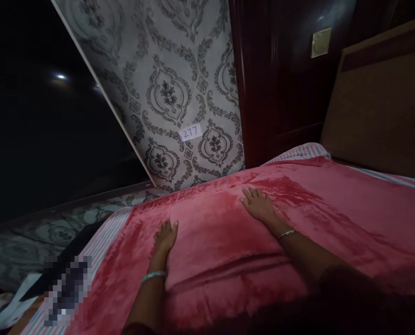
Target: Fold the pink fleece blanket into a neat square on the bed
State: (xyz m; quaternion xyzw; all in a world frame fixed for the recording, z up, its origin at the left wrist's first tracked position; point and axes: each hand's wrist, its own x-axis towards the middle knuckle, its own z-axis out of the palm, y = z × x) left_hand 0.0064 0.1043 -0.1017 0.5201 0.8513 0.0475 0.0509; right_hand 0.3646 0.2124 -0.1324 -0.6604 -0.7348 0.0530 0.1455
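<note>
Where both hands [166, 237] [259, 206] rest, the blanket [207, 228] stretches — mainly sideways.

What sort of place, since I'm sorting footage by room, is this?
Probably a bedroom, though only part of the room shows. A pinkish-red plush blanket is spread over a striped sheet, as on a bed, beside a wall with ornate patterned wallpaper.
</note>
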